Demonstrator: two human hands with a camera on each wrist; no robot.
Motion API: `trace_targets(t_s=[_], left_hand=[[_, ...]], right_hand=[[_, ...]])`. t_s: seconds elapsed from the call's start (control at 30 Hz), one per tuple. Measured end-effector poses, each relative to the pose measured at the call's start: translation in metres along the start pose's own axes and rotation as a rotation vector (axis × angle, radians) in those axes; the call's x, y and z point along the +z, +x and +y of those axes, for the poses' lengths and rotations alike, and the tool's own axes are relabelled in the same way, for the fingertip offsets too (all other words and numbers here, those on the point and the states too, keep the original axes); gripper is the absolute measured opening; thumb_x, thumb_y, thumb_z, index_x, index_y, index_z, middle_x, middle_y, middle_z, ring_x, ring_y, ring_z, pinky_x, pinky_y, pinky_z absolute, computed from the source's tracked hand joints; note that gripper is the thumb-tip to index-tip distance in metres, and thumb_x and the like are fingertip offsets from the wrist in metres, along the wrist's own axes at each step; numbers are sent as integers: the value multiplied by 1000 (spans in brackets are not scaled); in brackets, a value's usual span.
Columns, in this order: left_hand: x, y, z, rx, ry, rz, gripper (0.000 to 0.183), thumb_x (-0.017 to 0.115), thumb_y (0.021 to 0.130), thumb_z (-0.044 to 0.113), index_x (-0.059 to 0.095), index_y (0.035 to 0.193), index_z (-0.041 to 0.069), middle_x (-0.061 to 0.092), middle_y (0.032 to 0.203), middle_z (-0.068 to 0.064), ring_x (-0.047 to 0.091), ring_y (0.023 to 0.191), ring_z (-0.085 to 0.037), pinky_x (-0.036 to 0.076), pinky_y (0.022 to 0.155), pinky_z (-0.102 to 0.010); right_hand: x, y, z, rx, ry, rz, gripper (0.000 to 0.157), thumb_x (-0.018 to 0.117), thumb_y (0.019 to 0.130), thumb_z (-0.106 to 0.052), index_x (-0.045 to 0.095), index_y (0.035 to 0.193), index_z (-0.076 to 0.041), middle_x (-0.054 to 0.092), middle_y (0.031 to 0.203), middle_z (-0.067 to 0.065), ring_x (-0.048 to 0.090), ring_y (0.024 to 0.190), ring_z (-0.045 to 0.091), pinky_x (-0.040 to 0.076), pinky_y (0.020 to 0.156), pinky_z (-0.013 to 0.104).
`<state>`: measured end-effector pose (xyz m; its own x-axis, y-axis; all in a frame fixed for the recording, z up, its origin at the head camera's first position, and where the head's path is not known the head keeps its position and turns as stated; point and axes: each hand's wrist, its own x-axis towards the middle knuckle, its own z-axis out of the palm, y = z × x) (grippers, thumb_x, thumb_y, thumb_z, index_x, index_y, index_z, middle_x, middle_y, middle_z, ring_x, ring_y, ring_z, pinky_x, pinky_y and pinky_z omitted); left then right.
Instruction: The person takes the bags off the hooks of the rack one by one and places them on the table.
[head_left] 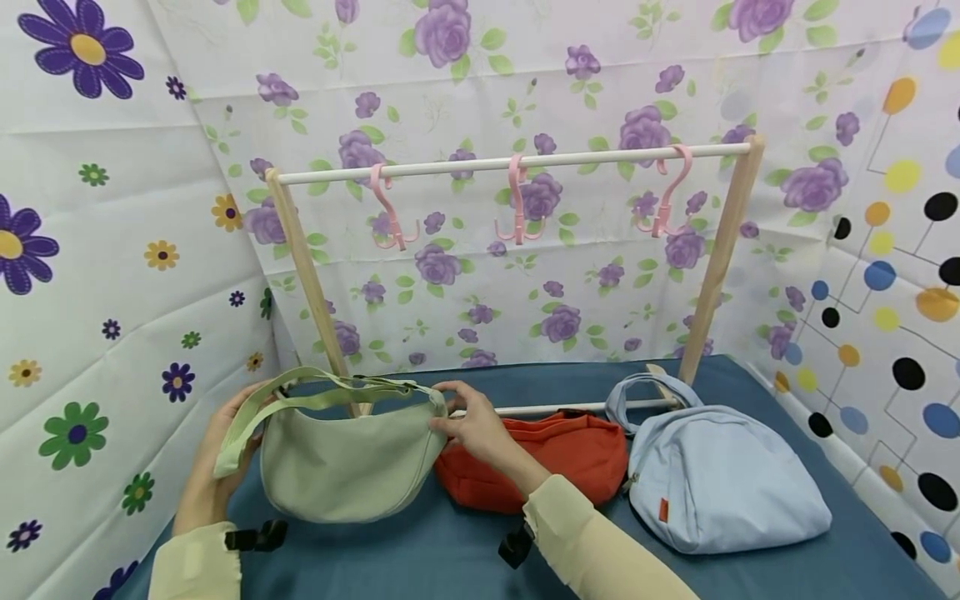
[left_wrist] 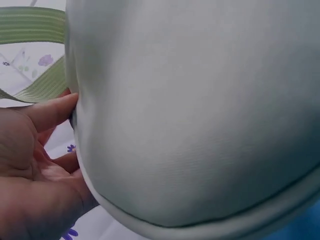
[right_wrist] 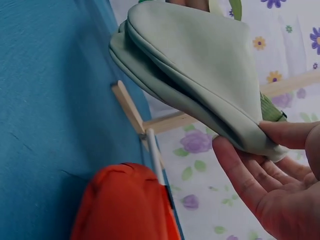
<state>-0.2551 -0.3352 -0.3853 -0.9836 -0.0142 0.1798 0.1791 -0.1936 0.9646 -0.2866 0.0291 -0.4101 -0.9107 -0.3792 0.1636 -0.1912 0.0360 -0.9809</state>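
Note:
A light green shoulder bag (head_left: 348, 467) is held up off the blue cloth between both hands, its green webbing strap (head_left: 251, 417) looping over the top and left side. My left hand (head_left: 217, 454) grips the bag's left end; in the left wrist view the thumb of the left hand (left_wrist: 37, 155) presses on the edge of the bag (left_wrist: 185, 115). At the bag's upper right corner, my right hand (head_left: 480, 425) pinches the fabric between thumb and fingers, as the right wrist view also shows with the hand (right_wrist: 270, 175) on the narrow end of the bag (right_wrist: 195, 55).
Behind the right hand lies a red-orange bag (head_left: 570, 458), and a light blue bag (head_left: 727, 483) with a handle sits at the right. A wooden rack with a white rail (head_left: 450, 167) stands at the back, carrying pink hooks (head_left: 519, 204). Patterned cloth walls (head_left: 97, 292) surround the table.

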Motion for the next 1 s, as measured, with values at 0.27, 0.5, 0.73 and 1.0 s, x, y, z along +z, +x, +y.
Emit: trace_targets(t_s=[0.27,0.5,0.73,1.0], left_hand=[[-17,-1,-8,-140,143,9,26,55,110,22,72,119,40,63,111,23,56,103,-1,47,84,-25],[-32,0,-15,-158,200,-22,33,53,111,14,73,111,40,63,104,20,55,94,-5,48,79,-29],[-38,0,-22,-210,323,-24,29,56,110,20,68,107,47,59,104,22,50,99,-4,41,90,-39],[-35,1,-30,-232,297,-27,35,55,110,15,71,100,44,59,98,19,50,95,-4,27,106,-66]], right_hand=[[13,-5,6,-60,18,40,42,70,97,2,57,135,-12,66,94,17,68,68,32,59,67,61],[20,-4,9,-50,32,20,39,66,99,4,59,135,-8,67,99,19,69,69,33,58,67,63],[27,2,17,60,22,4,41,64,99,6,58,136,-9,65,100,17,69,70,27,60,69,59],[33,6,27,83,-54,-5,39,61,99,7,58,134,-11,68,98,14,69,64,27,61,69,56]])
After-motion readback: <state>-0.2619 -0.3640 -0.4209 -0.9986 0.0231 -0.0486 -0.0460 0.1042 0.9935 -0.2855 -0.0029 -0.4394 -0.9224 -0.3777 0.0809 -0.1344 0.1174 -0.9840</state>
